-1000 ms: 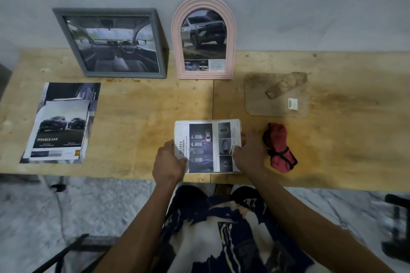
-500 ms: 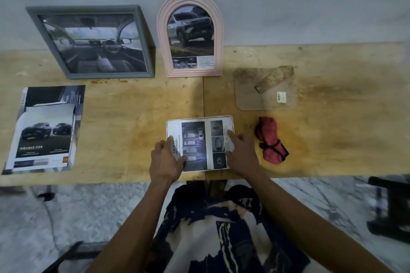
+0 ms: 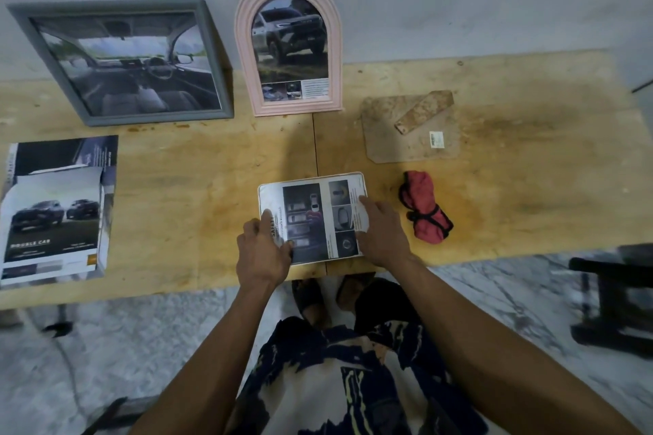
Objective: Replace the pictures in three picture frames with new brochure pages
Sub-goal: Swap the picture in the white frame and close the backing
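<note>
A small white frame with rounded corners lies flat near the table's front edge, with a brochure page of car pictures on it. My left hand rests on the page's left edge, index finger and thumb on the paper. On the page's right side lies my right hand, its straight fingers pressing down. A grey frame with a car interior picture leans on the wall at back left. A pink arched frame with a car picture leans beside it. Loose brochure pages lie at the left.
A brown backing board with its stand lies flat behind and to the right of the white frame. A bundled red cloth lies just right of my right hand. The wooden table ends close to my body. A dark stool stands on the floor at right.
Both hands have moved from gripping the small frame's side edges onto the page's surface. My right fingers have straightened and slid up over the paper. The frame stays in place.
</note>
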